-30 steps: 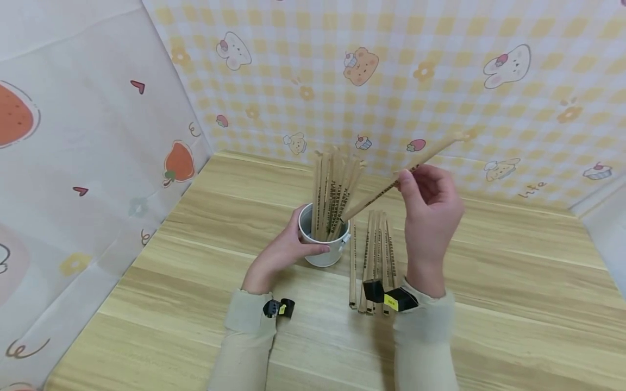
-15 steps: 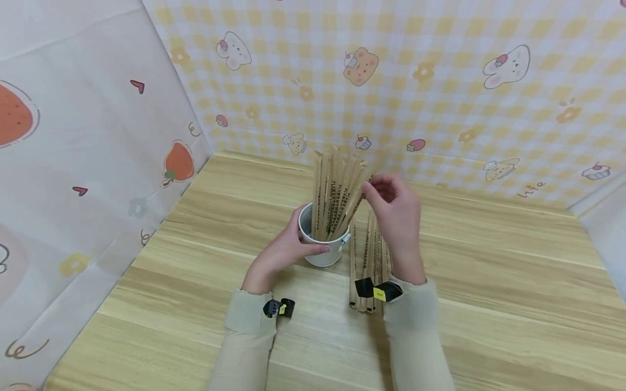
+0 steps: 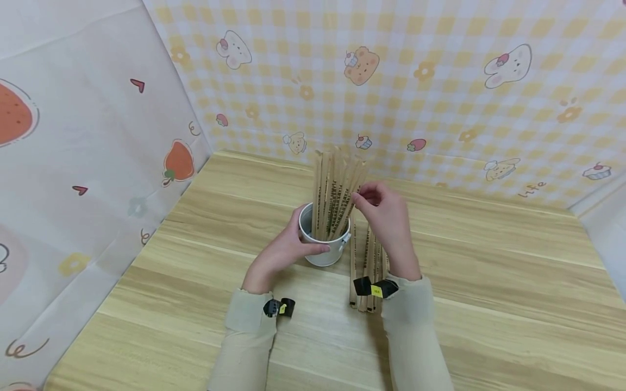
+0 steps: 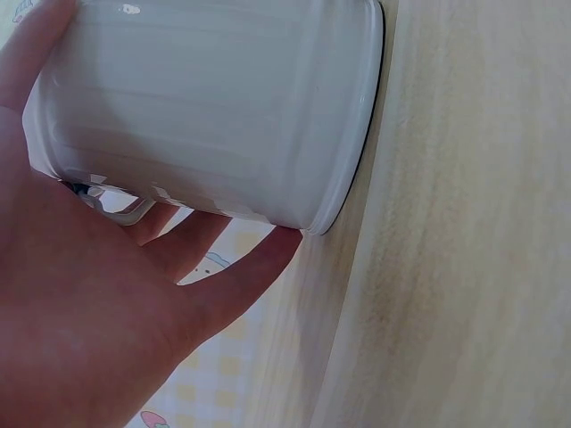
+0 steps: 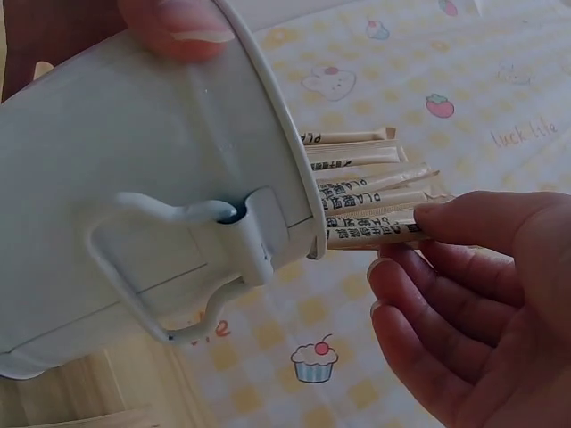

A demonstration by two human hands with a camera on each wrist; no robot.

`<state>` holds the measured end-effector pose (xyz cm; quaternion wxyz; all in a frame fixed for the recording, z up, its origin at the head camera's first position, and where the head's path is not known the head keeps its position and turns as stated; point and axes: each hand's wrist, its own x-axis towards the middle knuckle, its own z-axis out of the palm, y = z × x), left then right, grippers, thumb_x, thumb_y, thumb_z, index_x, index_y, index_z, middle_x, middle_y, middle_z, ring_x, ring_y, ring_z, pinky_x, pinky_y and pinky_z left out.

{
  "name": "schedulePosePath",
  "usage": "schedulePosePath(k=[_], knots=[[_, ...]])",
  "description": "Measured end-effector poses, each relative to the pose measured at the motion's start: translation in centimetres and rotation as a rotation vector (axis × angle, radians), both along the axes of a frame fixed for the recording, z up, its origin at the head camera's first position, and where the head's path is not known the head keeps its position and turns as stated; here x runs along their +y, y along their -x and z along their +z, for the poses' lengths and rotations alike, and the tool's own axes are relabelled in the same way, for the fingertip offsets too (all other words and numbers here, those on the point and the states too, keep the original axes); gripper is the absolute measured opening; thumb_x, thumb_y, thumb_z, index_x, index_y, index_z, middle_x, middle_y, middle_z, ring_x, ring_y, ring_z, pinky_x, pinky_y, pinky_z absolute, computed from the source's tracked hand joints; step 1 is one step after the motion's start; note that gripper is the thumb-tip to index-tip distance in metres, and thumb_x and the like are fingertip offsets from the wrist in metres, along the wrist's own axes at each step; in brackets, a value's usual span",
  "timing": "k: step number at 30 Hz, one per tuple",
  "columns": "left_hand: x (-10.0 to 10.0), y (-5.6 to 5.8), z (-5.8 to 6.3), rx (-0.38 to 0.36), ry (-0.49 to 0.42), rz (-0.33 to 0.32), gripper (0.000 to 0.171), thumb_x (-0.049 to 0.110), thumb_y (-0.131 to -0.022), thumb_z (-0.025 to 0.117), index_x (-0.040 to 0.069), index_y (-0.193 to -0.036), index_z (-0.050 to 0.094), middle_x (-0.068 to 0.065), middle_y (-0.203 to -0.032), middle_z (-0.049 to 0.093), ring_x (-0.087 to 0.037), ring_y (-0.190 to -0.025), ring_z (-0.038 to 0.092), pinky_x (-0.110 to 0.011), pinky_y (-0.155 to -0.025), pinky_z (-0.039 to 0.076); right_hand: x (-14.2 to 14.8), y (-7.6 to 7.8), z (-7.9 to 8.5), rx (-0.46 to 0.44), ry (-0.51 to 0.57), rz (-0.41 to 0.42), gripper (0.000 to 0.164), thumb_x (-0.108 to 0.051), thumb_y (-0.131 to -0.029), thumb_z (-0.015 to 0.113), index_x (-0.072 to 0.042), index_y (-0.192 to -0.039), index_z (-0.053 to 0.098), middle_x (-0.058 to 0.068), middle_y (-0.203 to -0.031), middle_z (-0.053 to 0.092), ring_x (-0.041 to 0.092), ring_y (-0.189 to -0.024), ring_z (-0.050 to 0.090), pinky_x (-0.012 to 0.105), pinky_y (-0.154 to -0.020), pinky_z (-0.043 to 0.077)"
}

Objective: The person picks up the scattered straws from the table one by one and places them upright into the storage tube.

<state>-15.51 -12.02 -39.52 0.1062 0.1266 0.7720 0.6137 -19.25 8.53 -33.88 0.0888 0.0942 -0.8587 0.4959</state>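
My left hand [image 3: 281, 252] grips a small white metal bucket [image 3: 324, 256], thumb at the front of its rim and the other fingers around its far side. Several paper-wrapped straws [image 3: 326, 184] with dark printing stand in the bucket, tops fanned above the rim. My right hand [image 3: 388, 220] is at the bucket's right side, thumb and forefinger pinching one wrapped straw [image 5: 370, 235] whose lower end is inside the bucket. In the right wrist view, a wire handle [image 5: 134, 267] hangs from the bucket's side.
More wrapped straws [image 3: 365, 271] lie side by side on the wooden table [image 3: 489, 271], right of the bucket and partly under my right forearm. A yellow checked cloth [image 3: 440, 108] with cartoon prints hangs behind the table, and a white printed cloth [image 3: 107, 136] hangs at the left.
My right hand has moved left and down with the straw, bringing it from a slant over the rim to nearly upright among the others. The left hand and bucket have stayed put.
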Motion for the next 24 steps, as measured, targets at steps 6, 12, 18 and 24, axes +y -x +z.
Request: schedulePosePath(k=[6, 12, 18, 24], knots=[[0.2, -0.8, 1.8, -0.022, 0.001, -0.006, 0.095, 0.016, -0.070, 0.076, 0.017, -0.139, 0.011, -0.007, -0.132, 0.033, -0.023, -0.119, 0.036, -0.037, -0.097, 0.032, 0.1, 0.0, -0.1, -0.030, -0.112, 0.052, 0.023, -0.031, -0.082, 0.063, -0.011, -0.093, 0.061, 0.001, -0.087, 0.061, 0.015, -0.080, 0.056, 0.032, -0.069, 0.046], [0.2, -0.9, 2.2, -0.032, 0.000, -0.007, 0.093, 0.015, -0.071, 0.075, 0.015, -0.139, 0.012, -0.008, -0.132, 0.033, -0.024, -0.119, 0.036, -0.037, -0.097, 0.033, 0.2, 0.0, -0.1, -0.046, -0.161, 0.093, 0.022, -0.031, -0.083, 0.062, -0.012, -0.093, 0.060, 0.001, -0.087, 0.061, 0.016, -0.080, 0.055, 0.032, -0.069, 0.045], [0.2, -0.8, 2.1, -0.021, 0.003, -0.006, 0.093, 0.014, -0.070, 0.076, 0.016, -0.139, 0.012, -0.008, -0.132, 0.033, -0.024, -0.119, 0.036, -0.038, -0.098, 0.032, 1.0, 0.2, -0.2, -0.117, -0.206, 0.167, 0.022, -0.031, -0.084, 0.061, -0.013, -0.097, 0.060, 0.001, -0.089, 0.061, 0.017, -0.082, 0.056, 0.033, -0.069, 0.046], [0.3, -0.8, 2.0, -0.033, 0.006, 0.001, 0.094, 0.014, -0.070, 0.076, 0.016, -0.139, 0.012, -0.008, -0.133, 0.032, -0.024, -0.120, 0.036, -0.038, -0.097, 0.032, 2.9, 0.6, -0.8, -0.193, -0.262, 0.163, 0.031, -0.037, -0.086, 0.056, -0.014, -0.107, 0.057, 0.001, -0.094, 0.061, 0.017, -0.084, 0.057, 0.036, -0.072, 0.045]])
